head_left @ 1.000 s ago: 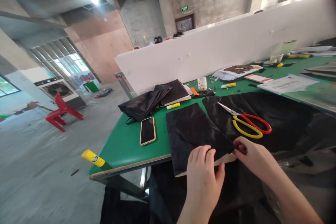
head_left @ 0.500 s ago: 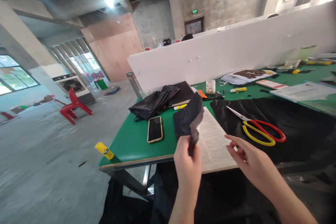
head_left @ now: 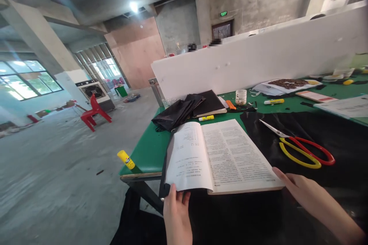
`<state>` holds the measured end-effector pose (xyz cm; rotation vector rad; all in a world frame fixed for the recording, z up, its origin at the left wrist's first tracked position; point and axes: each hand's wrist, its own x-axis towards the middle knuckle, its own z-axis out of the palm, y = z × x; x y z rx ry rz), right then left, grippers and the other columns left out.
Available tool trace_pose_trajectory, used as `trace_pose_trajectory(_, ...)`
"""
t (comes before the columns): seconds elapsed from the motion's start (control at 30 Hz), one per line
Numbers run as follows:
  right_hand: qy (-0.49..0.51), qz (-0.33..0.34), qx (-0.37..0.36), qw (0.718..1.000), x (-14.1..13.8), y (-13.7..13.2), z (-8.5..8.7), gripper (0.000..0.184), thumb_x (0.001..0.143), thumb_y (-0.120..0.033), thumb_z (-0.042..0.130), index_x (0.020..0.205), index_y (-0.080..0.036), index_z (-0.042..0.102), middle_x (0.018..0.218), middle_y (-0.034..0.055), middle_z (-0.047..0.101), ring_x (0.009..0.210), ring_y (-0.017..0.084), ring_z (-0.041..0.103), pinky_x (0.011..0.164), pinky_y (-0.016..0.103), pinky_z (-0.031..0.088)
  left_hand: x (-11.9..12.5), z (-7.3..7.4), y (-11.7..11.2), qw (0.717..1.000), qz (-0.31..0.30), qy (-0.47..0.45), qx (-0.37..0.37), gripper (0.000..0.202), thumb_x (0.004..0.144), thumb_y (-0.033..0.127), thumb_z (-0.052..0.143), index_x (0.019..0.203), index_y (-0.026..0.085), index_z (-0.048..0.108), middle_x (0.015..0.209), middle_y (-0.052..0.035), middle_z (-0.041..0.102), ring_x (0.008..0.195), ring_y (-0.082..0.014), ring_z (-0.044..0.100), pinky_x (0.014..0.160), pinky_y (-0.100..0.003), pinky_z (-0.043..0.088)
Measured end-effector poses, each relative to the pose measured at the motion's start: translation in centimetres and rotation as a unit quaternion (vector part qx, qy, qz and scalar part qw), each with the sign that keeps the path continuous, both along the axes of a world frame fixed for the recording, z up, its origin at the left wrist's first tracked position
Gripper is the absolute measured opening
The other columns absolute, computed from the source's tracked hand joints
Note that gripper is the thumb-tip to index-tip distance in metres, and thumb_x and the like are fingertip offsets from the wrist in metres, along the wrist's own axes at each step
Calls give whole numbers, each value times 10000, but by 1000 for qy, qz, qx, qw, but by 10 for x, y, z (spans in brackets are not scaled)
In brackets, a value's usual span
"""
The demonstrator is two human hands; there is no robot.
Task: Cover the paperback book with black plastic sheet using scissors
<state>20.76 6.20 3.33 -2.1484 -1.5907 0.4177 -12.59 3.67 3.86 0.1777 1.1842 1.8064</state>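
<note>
An open book (head_left: 221, 155) with printed pages lies at the near edge of the green table (head_left: 146, 151). Its cover, wrapped in black material (head_left: 164, 172), is swung open to the left. My left hand (head_left: 176, 214) grips the bottom edge of that open cover, fingers curled over it. My right hand (head_left: 300, 189) rests beside the book's lower right corner, fingers stretched flat on the black sheet (head_left: 330, 138). Red and yellow scissors (head_left: 299, 145) lie on that sheet, to the right of the book.
A heap of black fabric (head_left: 176, 113) and a black-covered book (head_left: 208, 105) sit behind. Glue sticks (head_left: 206, 118), a small jar (head_left: 240, 97) and papers (head_left: 290, 84) lie farther back before a white partition (head_left: 258, 57). A yellow glue stick (head_left: 125, 159) lies on the floor; a red chair (head_left: 94, 111) stands off left.
The closed black-covered book has been opened: my left hand lifted the cover and swung it left, hiding the phone. My right hand moved from the cover's corner to beside the book.
</note>
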Motion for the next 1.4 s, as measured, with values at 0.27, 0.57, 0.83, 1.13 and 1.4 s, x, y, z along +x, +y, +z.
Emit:
trace_pose_trajectory(0.27, -13, 77, 235, 969, -79, -17, 24, 408, 780, -597, 491, 966, -234, 494, 781, 17, 586, 729, 175, 589, 667, 296, 480, -54, -34, -12, 991, -63, -90, -72, 247, 914, 339, 363, 908, 136, 504, 963, -148, 622, 871, -239, 661, 796, -385, 524)
trace_pose_trajectory(0.57, -41, 390, 232, 890, -166, 10, 40, 468, 786, -402, 610, 1193, -249, 434, 1181, 39, 543, 1092, 231, 498, 923, 413, 443, -66, -10, -3, 994, -62, -57, -66, 73, 851, 177, 522, 793, 135, 508, 731, -92, 632, 794, -233, 688, 836, -388, 536)
trace_pose_trajectory(0.83, -33, 393, 358, 846, -163, 6, 27, 269, 847, -235, 559, 1102, -222, 476, 1037, 38, 589, 996, 179, 542, 916, 397, 440, -65, -4, -5, 996, -65, -46, -48, 49, 830, 142, 559, 811, 102, 581, 739, -100, 663, 735, -209, 688, 829, -397, 543)
trace_pose_trajectory(1.13, 50, 410, 264, 871, -174, -3, 38, 278, 845, -320, 546, 1107, -241, 496, 1061, 44, 590, 1040, 202, 529, 868, 382, 471, -69, 2, -7, 996, -62, -53, -43, 80, 839, 172, 550, 819, 104, 586, 747, -93, 653, 733, -199, 681, 832, -390, 542)
trace_pose_trajectory(1.4, 323, 456, -115, 822, -224, 31, 86, 305, 849, -389, 504, 1073, -190, 562, 1094, 80, 614, 1016, 190, 589, 892, 344, 487, -83, -6, -4, 995, -68, -62, -44, 104, 847, 183, 528, 860, 101, 591, 809, -116, 671, 696, -172, 669, 815, -367, 545)
